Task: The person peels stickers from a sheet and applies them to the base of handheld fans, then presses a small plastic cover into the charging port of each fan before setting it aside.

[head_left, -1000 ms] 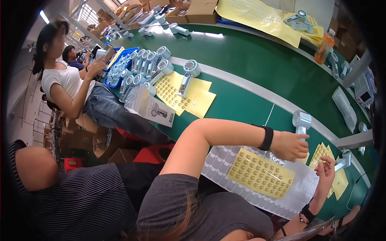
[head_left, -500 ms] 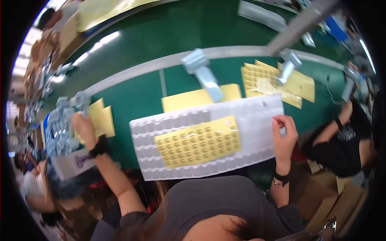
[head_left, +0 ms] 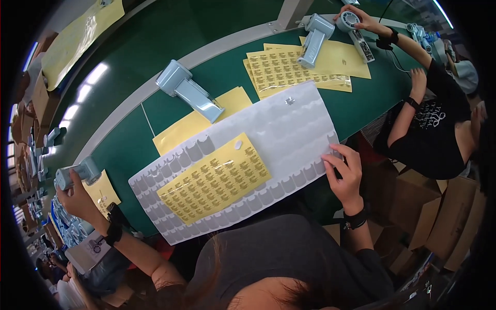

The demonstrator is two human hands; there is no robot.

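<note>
My left hand [head_left: 82,201] is closed around a light blue handheld fan [head_left: 87,169] at the far left, beside a crowded pile of similar blue fans [head_left: 72,225]. My right hand [head_left: 347,175] rests at the right edge of a large white sheet of grey die-cut stickers [head_left: 289,124], its fingertips on the edge and thumb apart from them. Part of the large sheet is bare backing. Across it lies a smaller yellow sheet of dark printed stickers [head_left: 214,178], with a small white piece near its top. Behind the sheets another blue fan [head_left: 191,90] lies partly on yellow paper [head_left: 168,137].
More yellow sticker sheets [head_left: 279,67] lie at the back right under a blue fan [head_left: 316,41]. A co-worker's hand [head_left: 359,18] holds another fan [head_left: 354,33] there. A metal rail [head_left: 222,46] borders the green table. Cardboard boxes [head_left: 444,222] stand at the lower right.
My left hand has lifted a fan from beside the pile. My right hand stays by the sheet's right edge. The whole view has turned, and the co-worker's fan shows more fully.
</note>
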